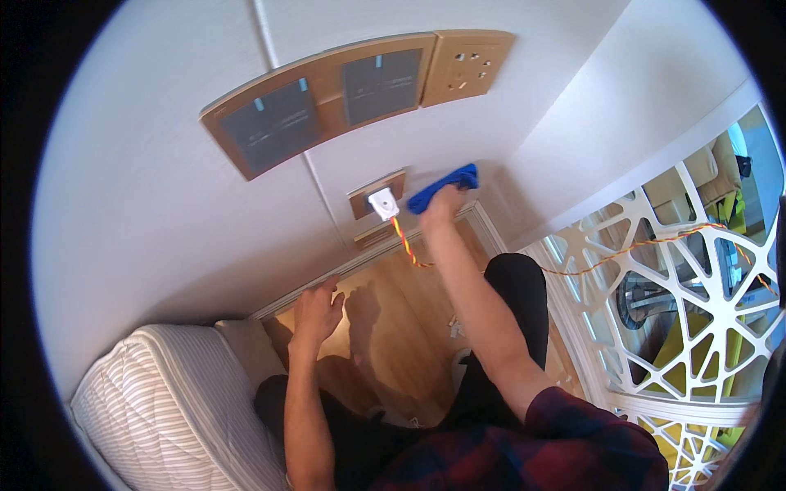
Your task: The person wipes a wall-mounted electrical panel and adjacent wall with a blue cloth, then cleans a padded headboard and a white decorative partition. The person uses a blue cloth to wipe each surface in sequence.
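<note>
My right hand (443,206) is closed around a folded blue cloth (422,198), which lies against or very near the white wall, just right of a low wall socket (359,204). A white plug (382,203) sits in that socket, with a twisted red and yellow cord (403,237) running from it. Lower and to the left, my left hand (318,313) hangs above the floor near the base of the wall. Nothing is in it, and its fingers are apart.
Above the socket, a long brown switch panel (329,86) joins a socket plate (468,65). A striped mattress (155,409) stands at the lower left. On the right is a white lattice screen (712,303), with the cord passing across it. Small scraps (455,327) lie on the wooden floor (385,315).
</note>
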`<state>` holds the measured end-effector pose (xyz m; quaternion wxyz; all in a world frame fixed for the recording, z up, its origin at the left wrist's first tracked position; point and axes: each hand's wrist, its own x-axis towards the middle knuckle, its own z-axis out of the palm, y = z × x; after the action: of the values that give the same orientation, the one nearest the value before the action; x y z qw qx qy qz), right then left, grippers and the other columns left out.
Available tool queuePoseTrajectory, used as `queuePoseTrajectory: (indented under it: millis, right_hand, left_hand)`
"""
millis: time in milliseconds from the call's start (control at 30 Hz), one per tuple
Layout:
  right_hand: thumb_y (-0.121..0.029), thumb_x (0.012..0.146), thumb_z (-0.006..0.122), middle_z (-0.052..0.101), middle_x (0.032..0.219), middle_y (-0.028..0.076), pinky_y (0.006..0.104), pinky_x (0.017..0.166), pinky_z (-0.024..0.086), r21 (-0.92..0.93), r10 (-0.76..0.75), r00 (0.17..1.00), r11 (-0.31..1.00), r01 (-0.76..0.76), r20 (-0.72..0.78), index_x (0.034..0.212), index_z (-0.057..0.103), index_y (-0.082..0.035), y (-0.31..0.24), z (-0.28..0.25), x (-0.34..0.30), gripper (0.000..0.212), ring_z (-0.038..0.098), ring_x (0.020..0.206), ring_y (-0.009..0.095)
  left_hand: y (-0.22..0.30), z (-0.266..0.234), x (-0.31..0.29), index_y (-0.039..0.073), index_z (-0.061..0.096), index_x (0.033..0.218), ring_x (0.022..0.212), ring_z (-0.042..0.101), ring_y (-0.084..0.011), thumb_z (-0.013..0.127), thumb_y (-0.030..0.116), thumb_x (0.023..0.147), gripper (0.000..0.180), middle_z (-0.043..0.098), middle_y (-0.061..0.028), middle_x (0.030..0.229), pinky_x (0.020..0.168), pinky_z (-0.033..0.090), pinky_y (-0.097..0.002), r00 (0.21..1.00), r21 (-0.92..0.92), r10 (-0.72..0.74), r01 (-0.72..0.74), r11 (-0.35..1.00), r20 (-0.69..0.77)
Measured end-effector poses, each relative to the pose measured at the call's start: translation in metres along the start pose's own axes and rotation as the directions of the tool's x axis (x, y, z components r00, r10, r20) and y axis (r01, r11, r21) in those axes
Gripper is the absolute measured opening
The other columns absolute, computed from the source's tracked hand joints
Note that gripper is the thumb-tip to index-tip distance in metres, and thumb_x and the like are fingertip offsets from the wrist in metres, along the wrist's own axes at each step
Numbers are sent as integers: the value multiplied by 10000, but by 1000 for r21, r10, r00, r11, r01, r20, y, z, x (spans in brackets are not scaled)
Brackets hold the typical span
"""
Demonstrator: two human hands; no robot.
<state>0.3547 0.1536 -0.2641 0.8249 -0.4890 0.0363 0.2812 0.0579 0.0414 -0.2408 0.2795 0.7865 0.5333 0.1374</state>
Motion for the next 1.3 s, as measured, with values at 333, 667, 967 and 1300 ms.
queuePoseTrajectory:
  millis: [333,667,967,1300]
  right_hand:
    - [5,984,479,658,1214,70,362,941,538,-171,-261,957,945,281,127,1280,606,-87,-113,-48,-14,335,634,1082,190]
    - [8,926,625,667,1188,57,406,1034,473,-673,788,615,470,-572,28,1244,651,-52,18,-190,-197,325,593,1141,224]
    - [-77,1005,490,634,1136,62,408,790,571,-198,173,984,964,-178,-42,1301,589,-99,95,-92,-9,312,642,928,234]
    - [44,906,529,625,1143,74,343,658,560,-166,514,838,824,-542,-182,1345,551,-67,220,-70,-180,454,637,862,220]
  left_hand:
    - [-14,-29,-10,76,691,1210,952,686,-448,697,184,871,356,731,-217,958,848,540,-536,986,63,-143,149,987,-91]
    - [-34,-47,3,100,721,1202,996,698,-427,663,273,904,348,748,-197,1009,874,550,-506,901,-77,-406,399,914,-155]
    - [-35,-51,-6,70,718,1200,1032,700,-398,679,292,898,377,757,-174,1025,894,543,-480,870,-90,-456,447,890,-187]
    - [-50,-52,-8,56,740,1158,958,726,-378,701,290,903,348,764,-169,1009,857,557,-456,826,-194,-458,416,888,-327]
